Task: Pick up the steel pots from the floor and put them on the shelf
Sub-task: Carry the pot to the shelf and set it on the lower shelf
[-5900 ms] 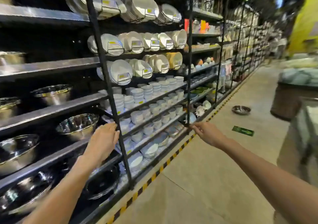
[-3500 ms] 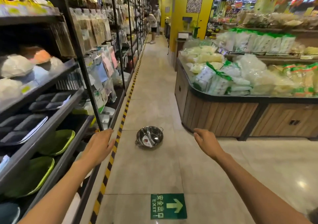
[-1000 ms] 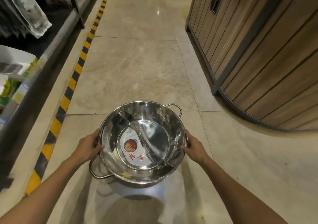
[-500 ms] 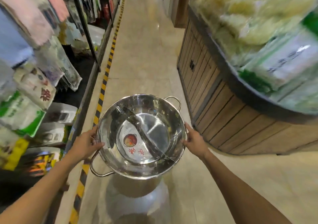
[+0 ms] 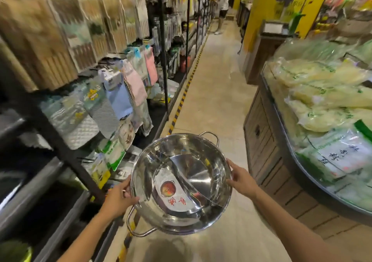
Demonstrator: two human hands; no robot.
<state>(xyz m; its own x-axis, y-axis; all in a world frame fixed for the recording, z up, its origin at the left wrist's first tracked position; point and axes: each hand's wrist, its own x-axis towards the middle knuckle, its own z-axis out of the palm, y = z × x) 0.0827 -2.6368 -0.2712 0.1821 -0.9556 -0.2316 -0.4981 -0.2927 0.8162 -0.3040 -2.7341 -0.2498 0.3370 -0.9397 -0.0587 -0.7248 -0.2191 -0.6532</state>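
Note:
I hold a shiny steel pot point(image 5: 193, 173) in the air in front of me, above the aisle floor. It is round, has a curved divider inside, a red label on its bottom and two loop handles. My left hand point(image 5: 118, 198) grips its left rim near the lower handle. My right hand point(image 5: 240, 178) grips the right rim. The pot tilts slightly toward me. The dark metal shelf point(image 5: 36, 191) rack runs along my left side.
Hanging cloths and packets point(image 5: 120, 92) fill the rack on the left. A wooden counter point(image 5: 267, 151) piled with bagged goods stands on the right. A yellow-black stripe point(image 5: 181, 102) edges the tiled aisle. A person point(image 5: 221, 4) stands far down the aisle.
The pot has come up off the floor in both hands. My view has risen from the floor to the aisle, and the pot sits slightly further right.

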